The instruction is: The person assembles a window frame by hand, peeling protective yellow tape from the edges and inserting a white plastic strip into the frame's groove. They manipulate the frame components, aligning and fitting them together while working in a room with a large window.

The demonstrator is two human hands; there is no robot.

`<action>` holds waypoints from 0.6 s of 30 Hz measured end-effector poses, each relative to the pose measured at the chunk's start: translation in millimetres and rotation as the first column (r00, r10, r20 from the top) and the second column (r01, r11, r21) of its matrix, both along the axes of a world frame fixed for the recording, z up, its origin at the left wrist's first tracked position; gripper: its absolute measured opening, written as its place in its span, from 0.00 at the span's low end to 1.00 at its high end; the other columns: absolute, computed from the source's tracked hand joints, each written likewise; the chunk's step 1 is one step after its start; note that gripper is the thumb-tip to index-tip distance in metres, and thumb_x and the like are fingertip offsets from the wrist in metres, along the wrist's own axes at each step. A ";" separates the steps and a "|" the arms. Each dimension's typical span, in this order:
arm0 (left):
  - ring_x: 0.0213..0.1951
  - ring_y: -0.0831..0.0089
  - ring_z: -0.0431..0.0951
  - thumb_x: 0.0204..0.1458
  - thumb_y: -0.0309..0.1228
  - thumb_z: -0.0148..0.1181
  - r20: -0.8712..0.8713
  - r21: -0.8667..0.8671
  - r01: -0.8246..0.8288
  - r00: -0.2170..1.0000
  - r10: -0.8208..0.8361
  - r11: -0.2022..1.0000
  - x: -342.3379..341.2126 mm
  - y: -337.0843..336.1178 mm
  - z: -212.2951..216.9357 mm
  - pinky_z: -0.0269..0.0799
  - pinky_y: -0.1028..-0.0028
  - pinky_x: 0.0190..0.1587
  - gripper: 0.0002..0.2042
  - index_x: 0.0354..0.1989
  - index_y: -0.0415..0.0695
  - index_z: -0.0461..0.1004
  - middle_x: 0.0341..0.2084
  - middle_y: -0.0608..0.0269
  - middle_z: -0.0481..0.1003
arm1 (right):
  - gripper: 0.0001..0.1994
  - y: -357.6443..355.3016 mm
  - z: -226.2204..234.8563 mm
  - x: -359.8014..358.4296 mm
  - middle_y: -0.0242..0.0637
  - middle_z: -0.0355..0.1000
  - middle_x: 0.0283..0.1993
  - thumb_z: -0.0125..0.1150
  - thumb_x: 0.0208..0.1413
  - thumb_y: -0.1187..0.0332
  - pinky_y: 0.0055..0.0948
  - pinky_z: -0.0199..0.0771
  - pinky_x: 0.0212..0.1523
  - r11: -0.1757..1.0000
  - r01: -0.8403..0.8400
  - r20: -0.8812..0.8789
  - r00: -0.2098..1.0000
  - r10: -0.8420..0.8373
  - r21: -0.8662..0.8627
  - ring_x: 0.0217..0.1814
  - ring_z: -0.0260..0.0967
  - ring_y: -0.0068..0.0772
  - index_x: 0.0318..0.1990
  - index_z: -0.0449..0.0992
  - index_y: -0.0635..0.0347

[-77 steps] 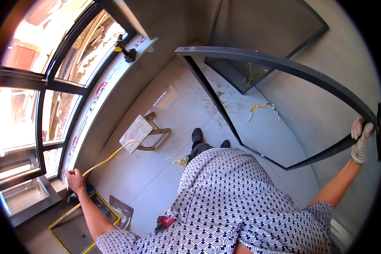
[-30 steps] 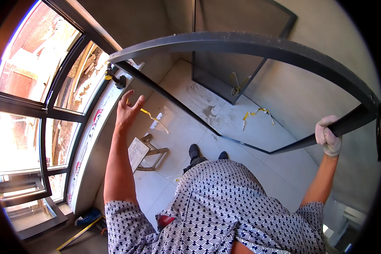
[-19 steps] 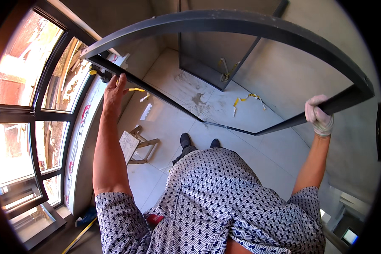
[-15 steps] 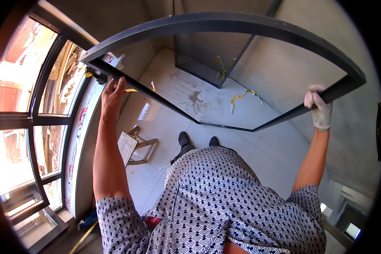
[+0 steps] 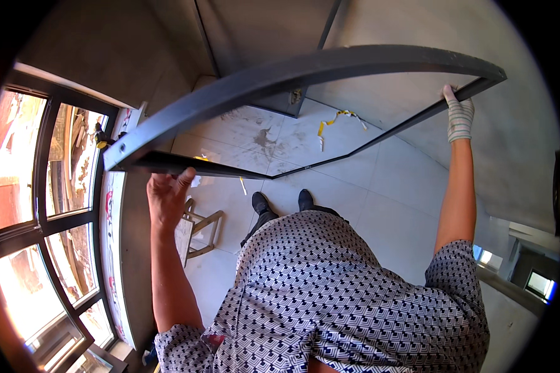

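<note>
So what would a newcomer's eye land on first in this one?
The large dark metal rectangular frame held up across the top of the view, its far corner gripped by the right hand in a white knitted glove and its near bar by the bare left hand. Below it lies pale tiled floor with yellow tape scraps, and a dark-framed window on the left.

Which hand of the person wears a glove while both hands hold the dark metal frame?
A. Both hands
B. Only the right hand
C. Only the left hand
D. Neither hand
B: the right hand is covered by a white knitted glove where it grips the far end of the dark metal frame, while the left hand under the near corner of the frame is bare.
</note>
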State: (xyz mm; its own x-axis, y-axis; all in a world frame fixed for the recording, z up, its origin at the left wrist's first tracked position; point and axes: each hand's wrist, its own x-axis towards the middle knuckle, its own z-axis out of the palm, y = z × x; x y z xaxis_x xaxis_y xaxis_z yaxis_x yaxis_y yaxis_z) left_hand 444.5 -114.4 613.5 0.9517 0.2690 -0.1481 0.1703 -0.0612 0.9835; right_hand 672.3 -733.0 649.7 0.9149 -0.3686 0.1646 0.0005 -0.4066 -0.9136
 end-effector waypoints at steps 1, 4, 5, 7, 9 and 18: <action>0.37 0.82 0.74 0.54 0.27 0.72 0.023 0.050 0.018 1.000 -0.019 0.999 -3.4 -9.4 3.2 0.70 0.78 0.44 0.10 0.43 0.43 0.79 0.34 0.73 0.80 | 0.06 -0.9 -1.7 2.9 0.29 0.76 0.35 0.65 0.61 0.73 0.25 0.73 0.46 0.998 0.065 -0.006 0.998 -0.065 0.005 0.38 0.72 0.21 0.44 0.78 0.60; 0.41 0.78 0.77 0.51 0.22 0.73 0.050 0.119 0.103 0.993 -0.110 0.988 -7.8 -30.6 1.1 0.73 0.75 0.47 0.13 0.45 0.42 0.79 0.38 0.70 0.80 | 0.12 -28.8 -15.2 13.1 0.30 0.76 0.38 0.69 0.58 0.70 0.25 0.75 0.46 0.984 0.178 0.008 0.984 -0.178 -0.028 0.38 0.73 0.21 0.46 0.77 0.61; 0.44 0.79 0.77 0.54 0.20 0.70 0.024 0.066 0.134 0.990 -0.136 0.989 -10.4 -38.1 2.4 0.72 0.74 0.52 0.14 0.48 0.43 0.78 0.41 0.69 0.80 | 0.13 -36.9 -19.2 15.6 0.30 0.77 0.39 0.70 0.58 0.69 0.25 0.74 0.48 0.981 0.194 0.042 0.980 -0.193 -0.027 0.39 0.73 0.22 0.48 0.77 0.62; 0.44 0.77 0.78 0.53 0.20 0.70 0.075 0.092 0.151 0.985 -0.158 0.984 -10.9 -54.6 7.2 0.74 0.73 0.51 0.14 0.47 0.43 0.78 0.40 0.69 0.80 | 0.16 -47.5 -25.4 20.1 0.31 0.77 0.42 0.70 0.58 0.68 0.26 0.73 0.51 0.975 0.221 0.109 0.970 -0.218 -0.023 0.42 0.74 0.23 0.51 0.76 0.62; 0.43 0.74 0.78 0.50 0.23 0.73 0.072 0.161 0.190 0.976 -0.203 0.969 -11.9 -61.2 4.6 0.74 0.73 0.48 0.14 0.45 0.42 0.79 0.40 0.66 0.80 | 0.20 -59.6 -26.4 26.2 0.34 0.77 0.46 0.71 0.57 0.66 0.27 0.71 0.55 0.956 0.280 0.100 0.957 -0.271 -0.086 0.47 0.73 0.26 0.53 0.74 0.63; 0.33 0.59 0.73 0.46 0.32 0.75 0.201 0.377 0.274 0.908 -0.367 0.885 2.3 -90.1 17.2 0.71 0.64 0.37 0.12 0.35 0.44 0.79 0.28 0.60 0.73 | 0.32 -66.1 -28.6 0.5 0.42 0.73 0.58 0.71 0.56 0.51 0.32 0.65 0.64 0.896 0.313 -0.106 0.927 -0.360 -0.314 0.60 0.69 0.35 0.59 0.70 0.67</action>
